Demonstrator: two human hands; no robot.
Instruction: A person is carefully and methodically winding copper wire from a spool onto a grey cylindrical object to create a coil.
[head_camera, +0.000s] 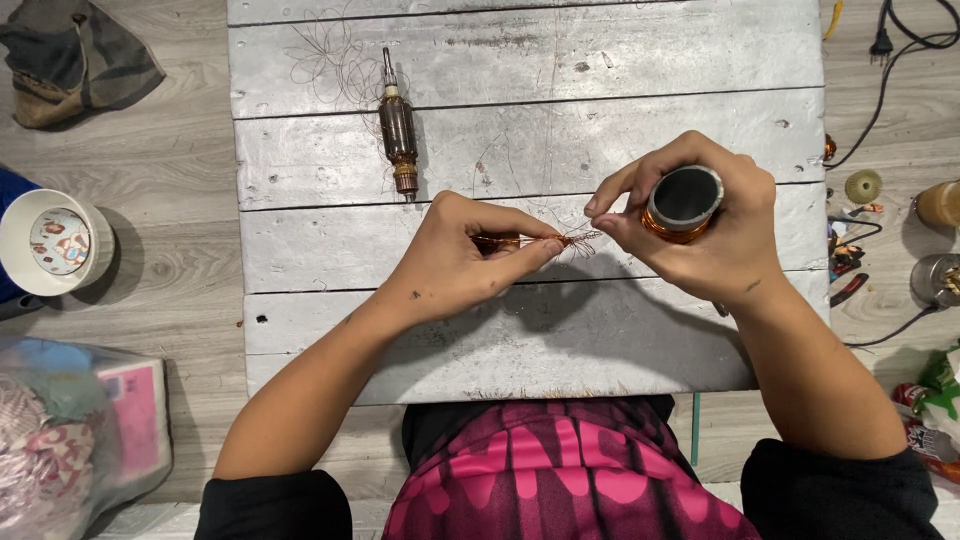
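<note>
Two things are held above the middle of the desk (520, 330): a small bundle of copper wire (560, 240), pinched at its twisted end between thumb and forefinger of the left hand (455, 265), and a spool of copper wire (682, 205) with a dark hollow core, gripped in the curled right hand (700, 225). The right forefinger and thumb are closed narrowly just beside the frayed end of the bundle.

A white round tub (52, 242) with a patterned label inside is seen on the floor (180, 170) at the left, and below it a clear plastic bag (75, 440) with a pink rectangular packet. At the right edge a green and red wrapper (935, 400) is partly shown.

A motor armature (398, 125) lies upright on the grey planks, well apart from the hands, with loose thin wire (335, 55) scribbled beside it. Red-handled pliers (848, 290), a black cable with plug (885, 50) and a metal can (935, 280) are scattered at the right; a rumpled cloth (70, 55) sits top left.

Both forearms are angled inward from the lower corners, wrists raised over the desk.
</note>
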